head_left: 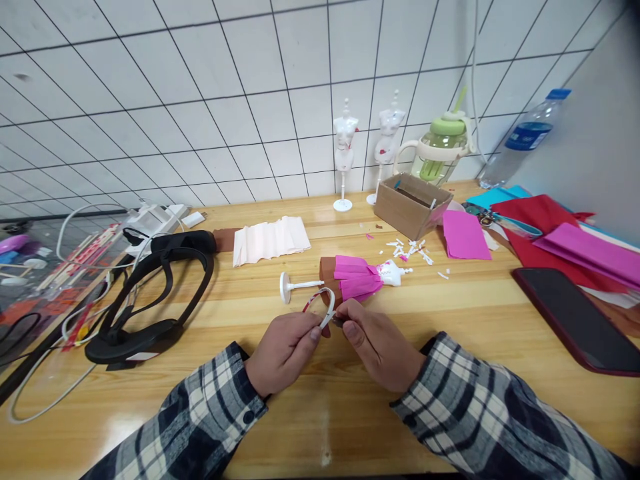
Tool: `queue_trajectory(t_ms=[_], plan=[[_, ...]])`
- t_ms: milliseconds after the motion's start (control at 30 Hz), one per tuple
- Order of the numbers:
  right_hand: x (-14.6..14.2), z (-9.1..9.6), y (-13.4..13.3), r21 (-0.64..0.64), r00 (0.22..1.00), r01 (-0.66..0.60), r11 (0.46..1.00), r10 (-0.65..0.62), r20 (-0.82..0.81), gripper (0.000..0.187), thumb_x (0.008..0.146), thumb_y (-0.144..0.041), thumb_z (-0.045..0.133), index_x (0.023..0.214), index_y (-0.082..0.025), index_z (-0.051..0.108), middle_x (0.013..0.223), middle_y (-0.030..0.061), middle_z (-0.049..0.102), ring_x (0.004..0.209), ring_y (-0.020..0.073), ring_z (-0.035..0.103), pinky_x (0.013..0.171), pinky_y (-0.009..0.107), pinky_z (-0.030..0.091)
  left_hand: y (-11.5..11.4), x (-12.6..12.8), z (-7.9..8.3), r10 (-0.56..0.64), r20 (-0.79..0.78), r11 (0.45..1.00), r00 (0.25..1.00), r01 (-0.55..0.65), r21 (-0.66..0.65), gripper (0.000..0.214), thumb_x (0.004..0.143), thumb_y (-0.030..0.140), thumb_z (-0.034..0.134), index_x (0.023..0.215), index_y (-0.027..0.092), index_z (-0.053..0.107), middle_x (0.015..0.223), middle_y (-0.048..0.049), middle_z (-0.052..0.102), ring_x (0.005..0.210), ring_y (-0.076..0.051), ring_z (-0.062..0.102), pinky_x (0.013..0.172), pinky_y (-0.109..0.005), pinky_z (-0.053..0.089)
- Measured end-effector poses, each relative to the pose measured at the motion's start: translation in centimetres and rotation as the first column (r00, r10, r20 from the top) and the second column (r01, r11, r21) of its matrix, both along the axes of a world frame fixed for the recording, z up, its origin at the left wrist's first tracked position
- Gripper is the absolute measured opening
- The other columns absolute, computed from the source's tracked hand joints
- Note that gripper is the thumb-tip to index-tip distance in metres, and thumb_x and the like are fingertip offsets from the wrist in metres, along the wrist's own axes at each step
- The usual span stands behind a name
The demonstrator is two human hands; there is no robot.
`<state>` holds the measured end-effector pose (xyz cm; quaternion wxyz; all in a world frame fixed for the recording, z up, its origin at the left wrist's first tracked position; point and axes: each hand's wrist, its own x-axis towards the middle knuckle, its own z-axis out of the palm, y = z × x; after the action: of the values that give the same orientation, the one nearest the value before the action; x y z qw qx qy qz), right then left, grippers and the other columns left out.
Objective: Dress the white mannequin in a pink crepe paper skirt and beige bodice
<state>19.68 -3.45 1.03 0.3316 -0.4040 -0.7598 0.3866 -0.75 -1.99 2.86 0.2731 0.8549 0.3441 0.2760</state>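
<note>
My left hand (283,350) and my right hand (380,343) meet over the wooden table (490,320), both in plaid sleeves. Between their pinched fingers is a curled strip of tape (323,303), white with a red inner side, arching up in a loop. Just beyond the hands lies a small white mannequin (395,272) on its side, dressed in a pink pleated paper skirt (357,277) over a brown layer, its round stand (286,287) pointing left.
Folded pale pink crepe paper (270,240) lies behind. Two upright mini mannequins (345,150) stand by the tiled wall, near a cardboard box (407,203), a green-lidded jug (443,150) and a water bottle (525,137). Coloured paper sheets (550,230), a phone (575,320), a black headset (150,300).
</note>
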Motion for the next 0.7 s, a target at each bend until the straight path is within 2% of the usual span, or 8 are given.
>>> queue_trajectory(t_ms=[167,333,500,700], plan=[[-0.05,-0.01,0.03,-0.023,0.999,-0.025,0.999,0.024,-0.034,0.030,0.102,-0.041,0.026,0.099,-0.021,0.048,0.084,0.0008,0.058,0.074,0.0158,0.053,0.069,0.028,0.038,0.06,-0.04,-0.16,-0.005,-0.001,1.000,1.000,0.005,0.019,0.023,0.094,0.018,0.039,0.086,0.016,0.060,0.063,0.0021,0.054,0.058,-0.010,0.051,0.060,-0.020,0.039],[-0.20,-0.10,-0.04,-0.054,0.998,-0.023,0.998,0.021,-0.051,0.029,0.103,-0.039,0.027,0.097,-0.021,0.048,0.082,-0.0001,0.057,0.070,0.0146,0.051,0.066,0.027,0.036,0.08,-0.05,-0.26,-0.013,-0.023,0.999,1.000,0.014,0.029,0.023,0.094,0.017,0.039,0.087,0.015,0.060,0.065,0.0012,0.057,0.058,-0.010,0.052,0.060,-0.020,0.040],[-0.29,0.08,0.04,-0.064,0.999,-0.031,0.997,0.031,-0.011,0.025,0.102,-0.036,0.028,0.095,-0.021,0.047,0.084,0.0012,0.058,0.073,0.0159,0.052,0.068,0.028,0.037,0.09,0.07,-0.01,-0.014,-0.031,0.999,0.999,0.015,0.047,0.025,0.094,0.018,0.037,0.086,0.015,0.061,0.066,-0.0005,0.059,0.061,-0.012,0.055,0.060,-0.022,0.041],[-0.36,0.00,-0.08,-0.044,0.999,0.017,0.999,-0.015,0.044,0.026,0.101,-0.040,0.027,0.089,-0.022,0.042,0.075,-0.0009,0.053,0.066,0.0156,0.048,0.062,0.028,0.033,-0.04,-0.03,0.21,0.020,-0.069,0.994,0.997,-0.013,0.110,0.027,0.094,0.019,0.037,0.087,0.015,0.063,0.070,-0.0031,0.065,0.065,-0.014,0.060,0.062,-0.024,0.044]])
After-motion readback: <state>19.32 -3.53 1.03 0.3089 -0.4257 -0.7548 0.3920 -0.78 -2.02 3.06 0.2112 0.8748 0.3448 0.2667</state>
